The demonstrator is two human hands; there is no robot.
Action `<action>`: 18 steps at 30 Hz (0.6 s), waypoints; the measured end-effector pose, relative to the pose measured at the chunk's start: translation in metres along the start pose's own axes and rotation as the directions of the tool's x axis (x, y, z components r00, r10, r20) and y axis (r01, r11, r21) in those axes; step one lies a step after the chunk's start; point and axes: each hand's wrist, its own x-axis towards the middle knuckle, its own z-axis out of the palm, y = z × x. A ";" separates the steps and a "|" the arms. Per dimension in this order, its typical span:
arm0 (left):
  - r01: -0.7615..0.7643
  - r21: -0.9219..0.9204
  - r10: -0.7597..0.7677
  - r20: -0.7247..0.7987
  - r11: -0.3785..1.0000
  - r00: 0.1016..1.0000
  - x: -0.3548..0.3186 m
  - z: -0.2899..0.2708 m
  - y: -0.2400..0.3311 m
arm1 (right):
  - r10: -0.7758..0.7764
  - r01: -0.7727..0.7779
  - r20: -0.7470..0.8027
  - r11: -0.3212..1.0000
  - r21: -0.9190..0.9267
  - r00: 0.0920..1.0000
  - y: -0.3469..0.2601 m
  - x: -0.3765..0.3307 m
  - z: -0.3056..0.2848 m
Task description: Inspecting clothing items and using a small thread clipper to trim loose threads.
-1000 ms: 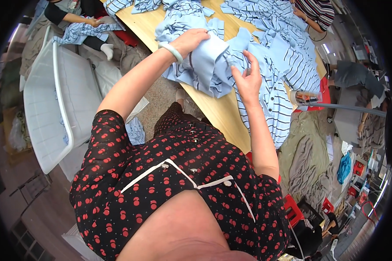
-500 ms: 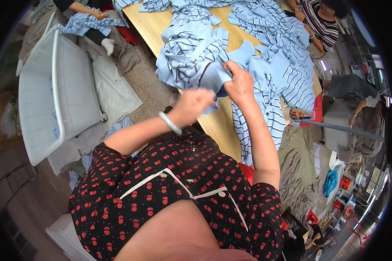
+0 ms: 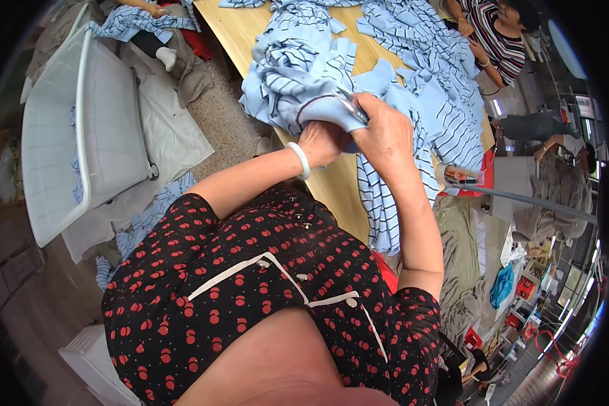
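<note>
A light-blue knit garment with dark stripes lies bunched at the table's near edge, its ribbed band lifted toward me. My right hand is closed on the right end of that band. Between its thumb and fingers shows a slim, shiny metal tool, blurred and partly covered, so its kind is unclear. My left hand, with a white bangle at the wrist, reaches in under the band. The garment hides its fingers.
More striped knit garments cover much of the wooden table. A clear cup with small tools stands at its right edge. On the left is a white wheeled bin. A co-worker in a striped top sits across at the right.
My left hand has moved from above the near edge of the garment to under its ribbed band. My right hand has shifted slightly, and the metal tool shows more clearly.
</note>
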 end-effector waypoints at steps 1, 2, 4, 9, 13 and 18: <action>0.000 0.060 -0.005 0.080 0.998 0.997 -0.005 0.009 -0.011 | 0.037 -0.037 0.003 0.999 -0.032 0.999 0.001 0.004 -0.001; -0.008 0.117 -0.012 0.165 0.993 0.986 -0.004 0.010 -0.013 | 0.082 -0.082 0.002 0.995 -0.063 0.997 0.003 0.007 -0.001; -0.069 0.008 0.070 -0.098 0.998 0.993 0.001 0.013 -0.019 | 0.097 -0.097 -0.067 0.995 0.009 0.993 0.008 0.010 0.002; 0.169 0.154 -0.185 0.098 0.973 0.978 -0.008 0.020 -0.106 | 0.109 -0.197 0.384 0.960 0.198 0.917 0.008 0.005 0.009; 0.102 -0.126 -0.137 -0.308 0.987 0.941 -0.023 0.081 -0.136 | -0.046 -0.125 0.315 0.857 0.500 0.948 -0.028 0.015 0.013; 0.382 -0.635 -0.551 -0.082 0.671 0.831 -0.005 0.026 -0.098 | 0.053 -0.145 0.193 0.852 0.503 0.980 -0.015 0.021 0.014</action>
